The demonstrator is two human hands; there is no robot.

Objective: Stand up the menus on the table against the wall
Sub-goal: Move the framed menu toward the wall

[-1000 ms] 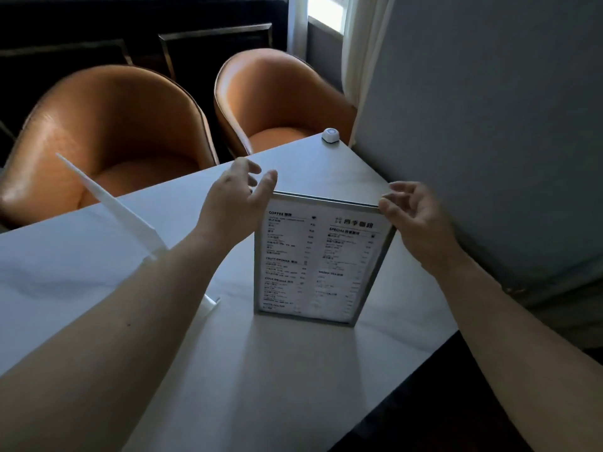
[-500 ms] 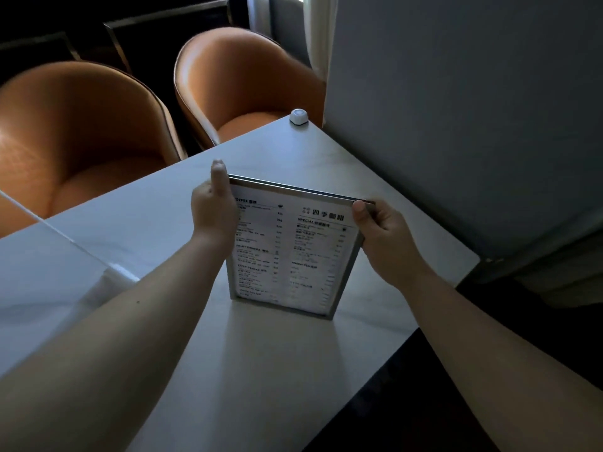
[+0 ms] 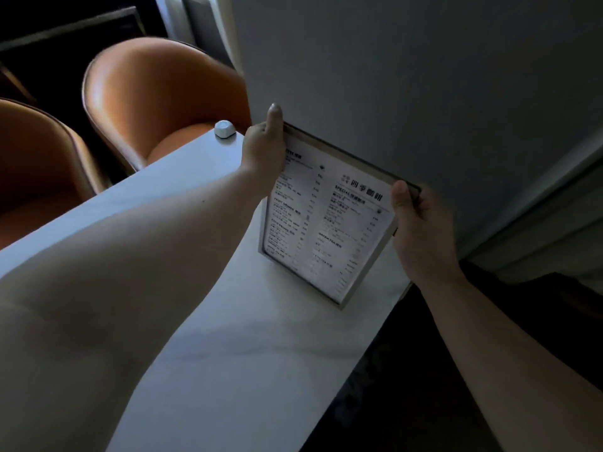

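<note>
A framed white menu (image 3: 326, 223) with printed text stands upright on the pale table (image 3: 261, 353), its top edge against the grey wall (image 3: 408, 93). My left hand (image 3: 264, 148) grips the menu's upper left corner, thumb pointing up along the frame. My right hand (image 3: 421, 230) holds the upper right corner and right edge. The menu's bottom edge rests on the tabletop near the table's right edge.
A small white call button (image 3: 225, 129) sits at the table's far corner by the wall. Two orange armchairs (image 3: 156, 96) (image 3: 36, 171) stand behind the table. The table's right edge (image 3: 368, 350) drops off to a dark floor.
Both hands have carried the upright menu from the table's middle toward the wall, so its top now touches the wall. The clear stand on the left is out of view.
</note>
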